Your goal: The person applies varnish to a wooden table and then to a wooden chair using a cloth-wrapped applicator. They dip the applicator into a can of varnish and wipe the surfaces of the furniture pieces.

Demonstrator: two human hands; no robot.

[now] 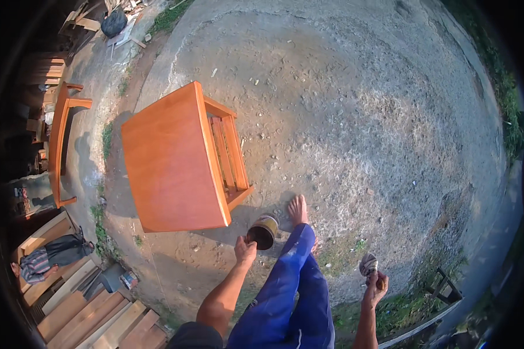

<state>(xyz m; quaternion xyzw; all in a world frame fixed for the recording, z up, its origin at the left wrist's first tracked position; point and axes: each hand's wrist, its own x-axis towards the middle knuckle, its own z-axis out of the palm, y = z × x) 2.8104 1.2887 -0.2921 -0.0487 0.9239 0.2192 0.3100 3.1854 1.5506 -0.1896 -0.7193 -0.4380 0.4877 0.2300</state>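
My left hand (245, 250) is closed on the rim of a round tin can (264, 231), its dark open mouth turned up toward me. Out to the right, my right hand (376, 289) grips a crumpled greyish-white rag (368, 264) with dark streaks, apart from anything else. Just left of the can stands an orange-brown wooden table (174, 166) with a smooth, glossy top. Slats and a lower rail show along its right side. Neither hand touches the table.
My bare foot (298, 209) stands on rough ground (355, 139). A long orange-brown wooden bench (58, 145) is at the far left. At lower left are stacked boards (93, 320), a grey bucket (112, 278) and another person (55, 253). A wooden frame (445, 291) lies at lower right.
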